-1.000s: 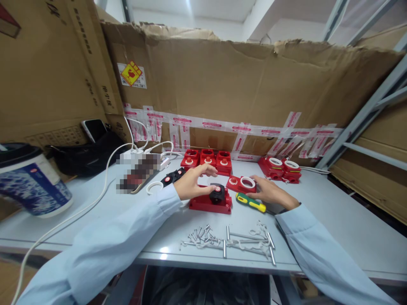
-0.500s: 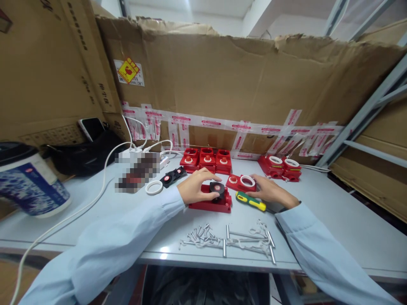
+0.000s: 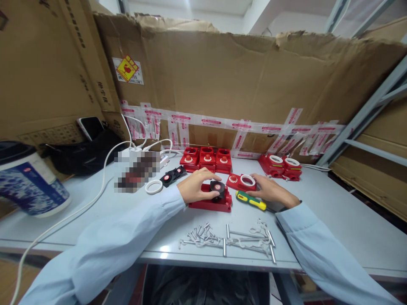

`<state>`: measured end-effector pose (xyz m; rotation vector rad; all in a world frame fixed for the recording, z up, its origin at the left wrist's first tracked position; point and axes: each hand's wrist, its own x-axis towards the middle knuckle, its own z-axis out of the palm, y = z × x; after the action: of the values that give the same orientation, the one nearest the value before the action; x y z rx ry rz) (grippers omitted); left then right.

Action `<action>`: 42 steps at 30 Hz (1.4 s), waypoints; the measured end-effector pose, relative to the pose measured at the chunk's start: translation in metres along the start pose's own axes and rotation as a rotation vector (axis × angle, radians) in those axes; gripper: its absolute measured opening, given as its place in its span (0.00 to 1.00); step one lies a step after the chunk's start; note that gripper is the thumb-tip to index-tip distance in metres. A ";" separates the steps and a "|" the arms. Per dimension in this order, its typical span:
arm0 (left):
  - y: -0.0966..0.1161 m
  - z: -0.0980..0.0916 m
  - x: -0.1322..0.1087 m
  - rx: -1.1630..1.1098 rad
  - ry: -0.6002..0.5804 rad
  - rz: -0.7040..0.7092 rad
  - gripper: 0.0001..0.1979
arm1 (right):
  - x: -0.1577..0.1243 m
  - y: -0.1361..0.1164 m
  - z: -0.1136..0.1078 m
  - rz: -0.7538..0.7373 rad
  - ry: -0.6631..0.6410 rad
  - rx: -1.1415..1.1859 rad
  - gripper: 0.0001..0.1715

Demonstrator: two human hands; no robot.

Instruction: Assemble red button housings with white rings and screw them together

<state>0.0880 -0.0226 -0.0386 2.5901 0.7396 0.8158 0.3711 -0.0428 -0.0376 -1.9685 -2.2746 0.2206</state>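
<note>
Both palms down: left grip [image 3: 196,189] pinches black knob [image 3: 217,186], right grip [image 3: 270,191] lies spread.

Nothing reads clearly: the yellow sticker [image 3: 127,68] and red-printed tape [image 3: 211,122] on the cardboard wall [image 3: 241,80] are too small.

a small assembly workshop: cardboard-walled bench [image 3: 318,203], red parts [image 3: 207,157], screws [image 3: 200,233].
</note>
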 end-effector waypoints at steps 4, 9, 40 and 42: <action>0.000 0.000 -0.001 0.021 -0.016 -0.001 0.20 | -0.001 -0.002 -0.002 -0.001 -0.004 0.006 0.28; -0.001 0.000 -0.003 0.041 -0.050 0.002 0.26 | 0.000 0.000 -0.001 -0.024 -0.022 -0.019 0.28; -0.003 0.002 -0.003 -0.024 -0.018 0.046 0.26 | 0.002 0.005 -0.005 -0.005 0.201 0.035 0.33; -0.002 0.001 -0.003 -0.026 -0.021 0.046 0.26 | 0.002 0.005 -0.005 -0.003 0.198 0.032 0.34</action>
<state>0.0858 -0.0228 -0.0419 2.5976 0.6614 0.8050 0.3769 -0.0400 -0.0340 -1.8791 -2.1366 0.0579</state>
